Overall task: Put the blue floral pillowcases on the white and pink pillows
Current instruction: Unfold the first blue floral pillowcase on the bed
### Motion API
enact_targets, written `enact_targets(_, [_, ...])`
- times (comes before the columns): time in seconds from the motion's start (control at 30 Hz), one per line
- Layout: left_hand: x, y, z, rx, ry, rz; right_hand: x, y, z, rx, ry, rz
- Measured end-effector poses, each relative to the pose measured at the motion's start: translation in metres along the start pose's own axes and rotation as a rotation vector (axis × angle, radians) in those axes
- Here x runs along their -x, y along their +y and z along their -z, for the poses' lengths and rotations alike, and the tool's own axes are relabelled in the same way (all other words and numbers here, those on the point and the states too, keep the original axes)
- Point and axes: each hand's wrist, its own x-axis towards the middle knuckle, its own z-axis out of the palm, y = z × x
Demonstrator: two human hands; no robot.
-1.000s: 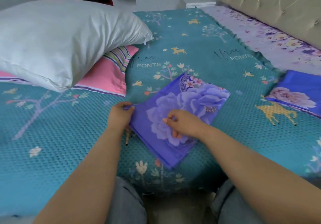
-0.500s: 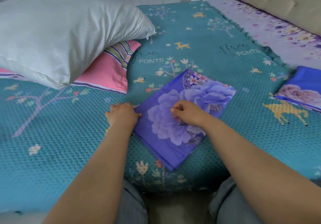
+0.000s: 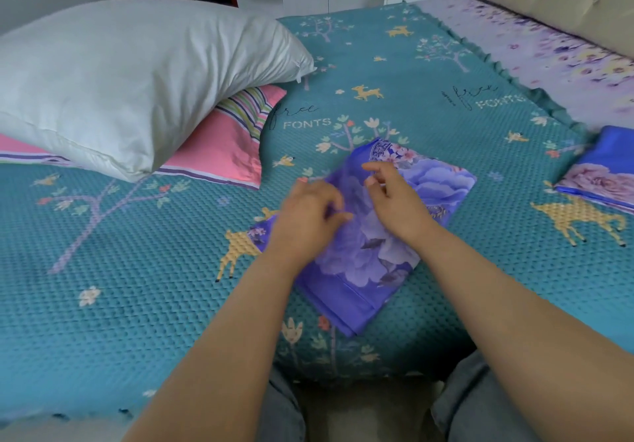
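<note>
- You can read "free FONTS" printed on the teal bedspread [image 3: 343, 74], just beside the pink pillow [image 3: 219, 146].
- You see it repeated near the bedspread's right edge.

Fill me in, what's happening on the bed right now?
A person is working on a folded blue floral pillowcase lying on the teal bedspread. Both hands are on top of it: the left hand and right hand have curled fingers at the fabric, apparently starting to open it, though the grip is blurred. A second folded pillowcase lies at the right edge. The white pillow rests on the pink pillow, both uncovered.
</note>
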Motion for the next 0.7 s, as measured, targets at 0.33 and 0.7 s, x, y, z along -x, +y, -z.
enact_targets(0.33, [-0.008,-0.009,-0.028,-0.058,-0.033,0.271,0.009,0.033,0.074,-0.382,0.531,-0.361])
enact_targets(0.7, [-0.001,-0.049,-0.025,-0.294,0.031,0.542,0.029,0.056,0.117,-0.257,0.383,-0.437])
